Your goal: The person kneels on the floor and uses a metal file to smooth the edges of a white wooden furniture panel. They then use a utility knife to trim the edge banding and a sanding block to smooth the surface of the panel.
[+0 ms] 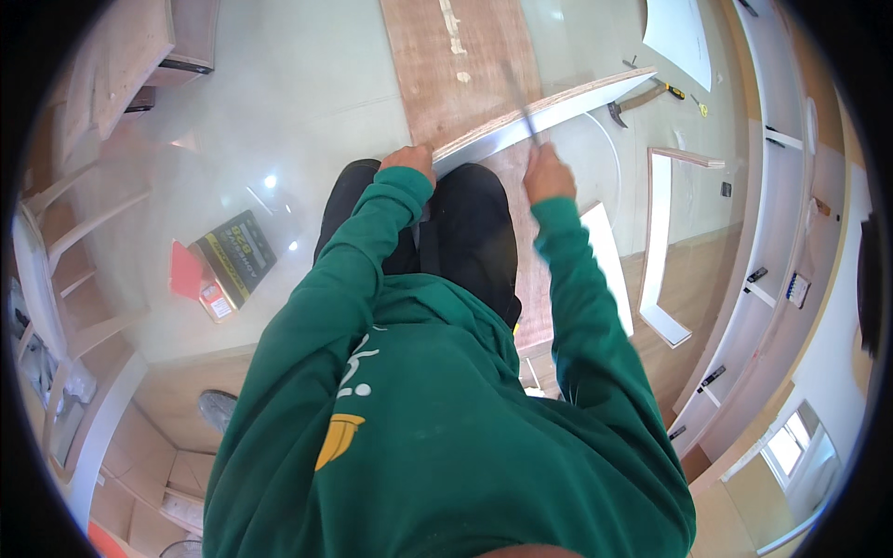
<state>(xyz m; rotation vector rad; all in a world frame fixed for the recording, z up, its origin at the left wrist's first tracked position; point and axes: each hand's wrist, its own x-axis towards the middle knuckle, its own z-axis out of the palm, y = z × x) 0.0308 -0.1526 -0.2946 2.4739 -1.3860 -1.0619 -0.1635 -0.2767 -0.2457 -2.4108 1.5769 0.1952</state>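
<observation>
A long white-faced plywood strip [549,112] stands on its edge in front of my knees, its raw layered edge facing up, slanting from my lap to the far right. My left hand [409,160] is closed around its near end. In my right hand [549,174] I grip a long, thin, dark file-like tool [521,104], smeared by motion. It crosses the strip's upper edge and points up and away. Whether it touches the edge, I cannot tell. Beneath lies a wide bare plywood board [456,65].
A hammer [642,104] and a yellow-black handled tool [673,91] lie at the far right. An L-shaped white panel piece [659,232] is nearer. A dark adhesive can [235,256] stands at left, by a white chair [56,270]. Long cabinet panels [767,223] line the right side.
</observation>
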